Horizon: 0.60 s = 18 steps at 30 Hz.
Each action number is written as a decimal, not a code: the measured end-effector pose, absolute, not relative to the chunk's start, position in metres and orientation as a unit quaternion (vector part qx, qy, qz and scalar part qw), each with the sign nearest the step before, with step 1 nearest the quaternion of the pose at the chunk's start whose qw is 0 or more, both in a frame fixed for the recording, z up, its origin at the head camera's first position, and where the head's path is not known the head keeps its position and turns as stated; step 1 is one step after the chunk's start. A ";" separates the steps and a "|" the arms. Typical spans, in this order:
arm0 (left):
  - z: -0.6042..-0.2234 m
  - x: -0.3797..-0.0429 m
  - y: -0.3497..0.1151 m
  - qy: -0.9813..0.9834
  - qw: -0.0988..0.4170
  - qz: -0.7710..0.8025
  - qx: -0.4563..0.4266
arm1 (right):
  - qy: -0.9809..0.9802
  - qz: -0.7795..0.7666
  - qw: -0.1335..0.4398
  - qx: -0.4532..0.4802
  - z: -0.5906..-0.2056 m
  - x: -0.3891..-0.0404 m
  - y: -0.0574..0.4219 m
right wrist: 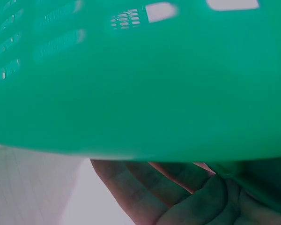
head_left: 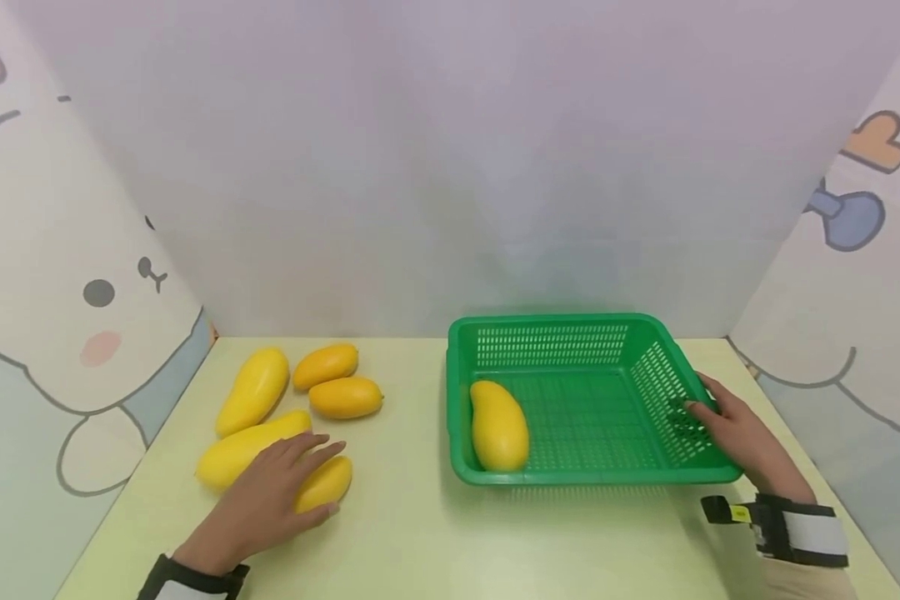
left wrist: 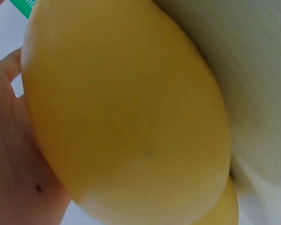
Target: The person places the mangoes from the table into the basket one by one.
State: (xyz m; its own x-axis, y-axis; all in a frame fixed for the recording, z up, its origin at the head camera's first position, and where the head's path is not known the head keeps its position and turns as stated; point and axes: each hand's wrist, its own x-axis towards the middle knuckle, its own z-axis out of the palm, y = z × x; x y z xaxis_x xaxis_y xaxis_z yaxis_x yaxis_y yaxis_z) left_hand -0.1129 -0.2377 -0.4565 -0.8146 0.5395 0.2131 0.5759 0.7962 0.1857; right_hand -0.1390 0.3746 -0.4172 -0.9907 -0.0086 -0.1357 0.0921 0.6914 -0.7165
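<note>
In the head view my left hand point(head_left: 273, 492) lies over a small yellow mango point(head_left: 326, 485), fingers spread across its far side and thumb along its near side. The left wrist view is filled by that mango point(left wrist: 131, 112), with the palm point(left wrist: 23, 154) beside it. At the right, my right hand point(head_left: 742, 433) grips the side rim of a green plastic basket point(head_left: 585, 477), thumb over the inside and fingers outside. The right wrist view shows curled fingers point(right wrist: 145, 187) under the basket wall point(right wrist: 145, 108). One yellow mango point(head_left: 499, 429) rests in the basket's left end.
Beside my left hand lie a long yellow mango point(head_left: 251, 450), another yellow mango point(head_left: 255, 390) and two smaller orange-yellow mangoes, one farther back point(head_left: 326, 365) and one nearer point(head_left: 345, 397). A pale back wall point(head_left: 450, 167) and cartoon-printed side panels point(head_left: 67, 208) enclose the table point(head_left: 412, 533).
</note>
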 end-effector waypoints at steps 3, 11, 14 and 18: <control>-0.459 -0.113 -0.236 -0.944 0.080 -0.122 -0.296 | 0.919 -0.389 0.067 0.026 -0.417 -0.139 0.375; -0.463 -0.111 -0.233 -0.945 0.078 -0.116 -0.296 | 0.921 -0.384 0.062 0.025 -0.420 -0.140 0.376; -0.464 -0.111 -0.233 -0.947 0.071 -0.105 -0.296 | 0.922 -0.383 0.059 0.023 -0.421 -0.140 0.377; -0.465 -0.112 -0.232 -0.949 0.061 -0.082 -0.297 | 0.922 -0.382 0.058 0.022 -0.421 -0.140 0.377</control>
State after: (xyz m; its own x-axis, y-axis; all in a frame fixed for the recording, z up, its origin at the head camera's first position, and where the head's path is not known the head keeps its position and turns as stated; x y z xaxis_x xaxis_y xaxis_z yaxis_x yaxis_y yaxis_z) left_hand -0.1117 -0.2323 -0.4653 -0.8165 0.5536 0.1640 0.5735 0.8104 0.1194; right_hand -0.1403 0.3768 -0.4214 -0.9923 -0.0040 -0.1234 0.0845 0.7068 -0.7023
